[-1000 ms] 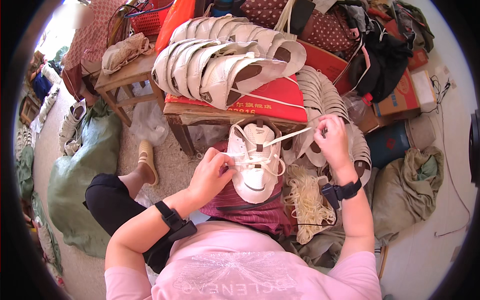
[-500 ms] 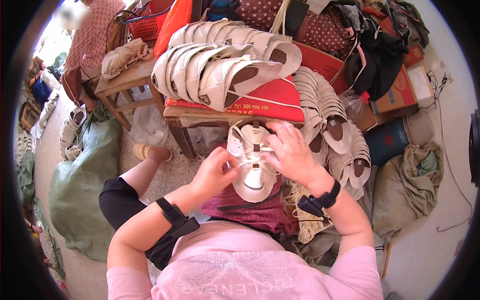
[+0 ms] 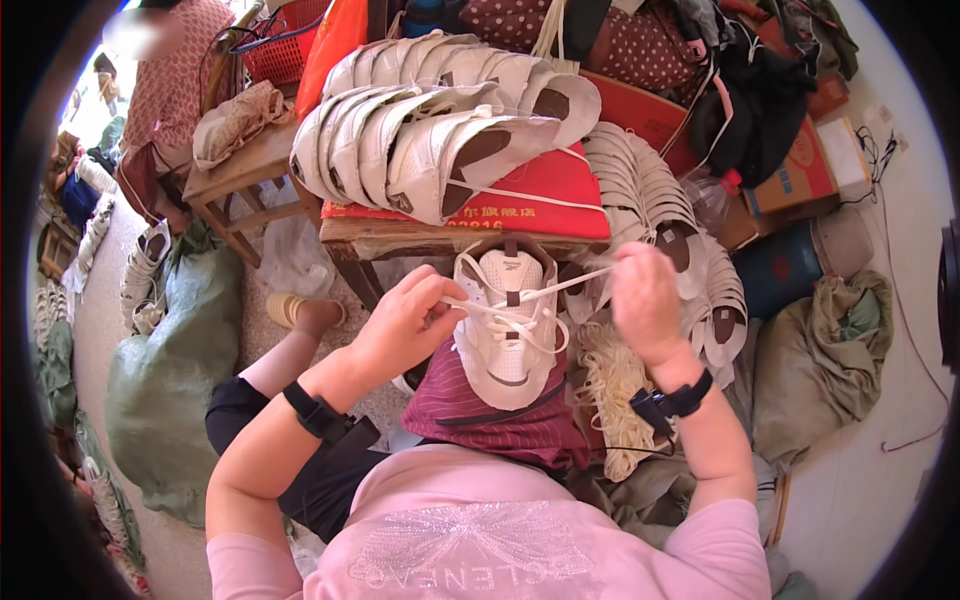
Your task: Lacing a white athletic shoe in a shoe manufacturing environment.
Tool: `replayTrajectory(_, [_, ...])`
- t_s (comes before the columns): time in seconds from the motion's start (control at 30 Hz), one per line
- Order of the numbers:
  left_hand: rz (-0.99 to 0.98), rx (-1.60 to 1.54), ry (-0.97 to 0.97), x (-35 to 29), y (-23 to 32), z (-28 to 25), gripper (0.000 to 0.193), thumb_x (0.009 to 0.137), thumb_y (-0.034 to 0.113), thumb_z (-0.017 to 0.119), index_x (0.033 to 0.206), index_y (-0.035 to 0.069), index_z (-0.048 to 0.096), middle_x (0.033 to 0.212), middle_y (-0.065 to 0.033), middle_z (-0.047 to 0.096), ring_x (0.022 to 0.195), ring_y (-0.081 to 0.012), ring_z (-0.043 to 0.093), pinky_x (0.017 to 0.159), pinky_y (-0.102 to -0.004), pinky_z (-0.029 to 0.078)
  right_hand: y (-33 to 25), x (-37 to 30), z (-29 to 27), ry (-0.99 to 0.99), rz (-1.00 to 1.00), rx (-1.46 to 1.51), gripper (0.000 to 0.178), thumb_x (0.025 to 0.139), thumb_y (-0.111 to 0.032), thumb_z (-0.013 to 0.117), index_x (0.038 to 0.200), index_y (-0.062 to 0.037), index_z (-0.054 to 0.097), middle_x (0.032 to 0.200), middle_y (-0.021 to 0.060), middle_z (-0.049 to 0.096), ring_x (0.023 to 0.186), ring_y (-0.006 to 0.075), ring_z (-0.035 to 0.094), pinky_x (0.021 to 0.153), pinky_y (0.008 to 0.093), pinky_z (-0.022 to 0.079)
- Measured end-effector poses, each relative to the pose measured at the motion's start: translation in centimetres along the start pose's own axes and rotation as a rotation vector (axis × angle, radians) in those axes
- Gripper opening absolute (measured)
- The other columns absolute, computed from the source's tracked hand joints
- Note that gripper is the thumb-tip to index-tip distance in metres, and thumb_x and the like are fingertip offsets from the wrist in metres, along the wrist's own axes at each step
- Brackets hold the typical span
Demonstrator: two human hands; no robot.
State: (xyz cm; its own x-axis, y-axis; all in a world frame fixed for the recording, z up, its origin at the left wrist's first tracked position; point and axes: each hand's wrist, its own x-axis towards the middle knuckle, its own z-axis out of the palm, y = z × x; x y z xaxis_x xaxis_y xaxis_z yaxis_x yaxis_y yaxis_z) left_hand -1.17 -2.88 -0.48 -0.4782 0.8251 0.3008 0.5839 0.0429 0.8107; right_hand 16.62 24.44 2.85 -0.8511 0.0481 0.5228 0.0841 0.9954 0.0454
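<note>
A white shoe upper (image 3: 507,345) with a perforated tongue and a brown lining lies over my lap, its toe toward me. White shoelace (image 3: 520,322) crosses it, with loops near the middle. My left hand (image 3: 413,315) pinches one part of the lace at the upper's left edge. Off to the right, my right hand (image 3: 645,300) is closed on the other part, a little blurred. Between the hands the lace runs nearly straight over the tongue. Beneath the upper is a maroon striped cloth (image 3: 500,425).
Nested white shoe uppers (image 3: 420,150) lie on a red bag (image 3: 540,195) on the wooden stool (image 3: 400,240) ahead. More stacked uppers (image 3: 690,255) and a bundle of cream laces (image 3: 615,385) are at my right. Green sacks (image 3: 175,380) stand left; a person (image 3: 170,90) sits far left.
My right hand has moved from the shoe upper outward to the right, drawing a lace with it. My left hand has shifted slightly left, and the lace is now stretched between them.
</note>
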Motion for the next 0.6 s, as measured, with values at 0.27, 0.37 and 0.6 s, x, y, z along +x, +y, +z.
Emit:
replayTrajectory(0.27, [0.093, -0.109, -0.051, 0.5, -0.9, 2.9, 0.027, 0.084, -0.003, 0.068, 0.109, 0.005, 0.061, 0.099, -0.0075, 0.054, 0.082, -0.0165, 0.059, 0.072, -0.0267, 0.051, 7.3, -1.2, -2.9, 0.103, 0.271, -0.185, 0.012, 0.081, -0.003, 0.059, 0.093, -0.0028, 0.055, 0.104, 0.0122, 0.056, 0.094, 0.0333, 0.056, 0.082, 0.0456, 0.045])
replayTrajectory(0.37, [0.090, -0.191, 0.037, 0.4, -1.4, 3.4, 0.025, 0.084, -0.004, 0.067, 0.107, 0.005, 0.062, 0.100, -0.0083, 0.054, 0.083, -0.0172, 0.059, 0.072, -0.0276, 0.051, 10.1, -2.6, -4.1, 0.107, 0.438, -0.194, 0.012, 0.080, -0.001, 0.059, 0.092, -0.0017, 0.055, 0.105, 0.0142, 0.056, 0.095, 0.0355, 0.056, 0.083, 0.0482, 0.045])
replayTrajectory(0.6, [0.235, 0.220, 0.187, 2.9, -1.3, 1.6, 0.022, 0.079, 0.006, 0.074, 0.099, 0.007, 0.066, 0.104, -0.0096, 0.052, 0.095, -0.0269, 0.053, 0.084, -0.0351, 0.046, -0.3, -0.5, -0.3, -0.023, 0.181, 0.220, 0.010, 0.084, -0.009, 0.064, 0.090, -0.0031, 0.059, 0.094, 0.0147, 0.059, 0.084, 0.0343, 0.062, 0.074, 0.0445, 0.050])
